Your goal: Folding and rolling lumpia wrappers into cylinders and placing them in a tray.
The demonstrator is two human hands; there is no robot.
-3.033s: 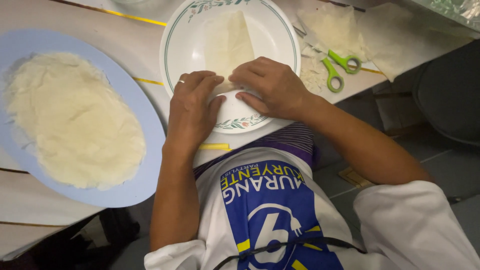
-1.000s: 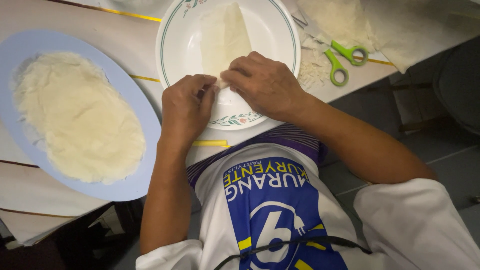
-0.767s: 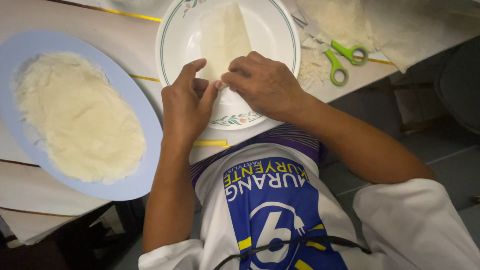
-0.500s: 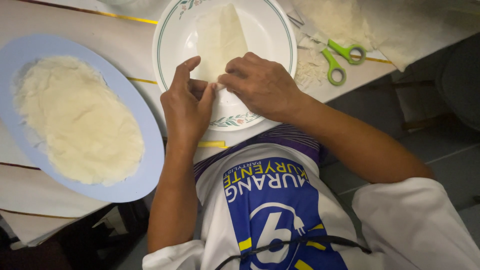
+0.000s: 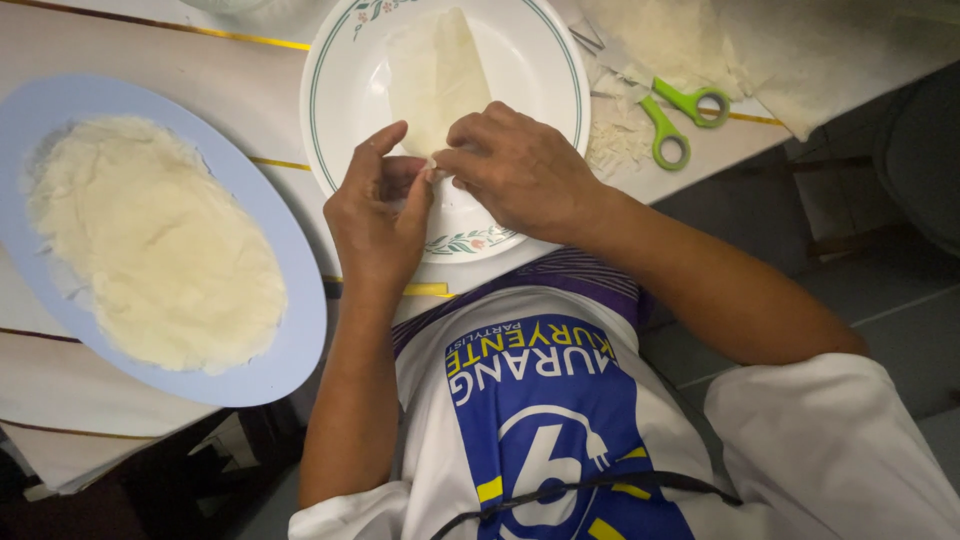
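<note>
Both the left hand [image 5: 375,215] and right hand [image 5: 520,175] pinch, fingertips closed, the near corner of the pale folded wrapper [image 5: 437,75], which extends away from the grip across the white floral-rimmed plate [image 5: 545,75] on the table.

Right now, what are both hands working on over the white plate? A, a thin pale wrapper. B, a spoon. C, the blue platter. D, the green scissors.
A: the left hand and right hand pinch the near end of the wrapper lying on the white plate, while the scissors lie untouched to the side.
</note>
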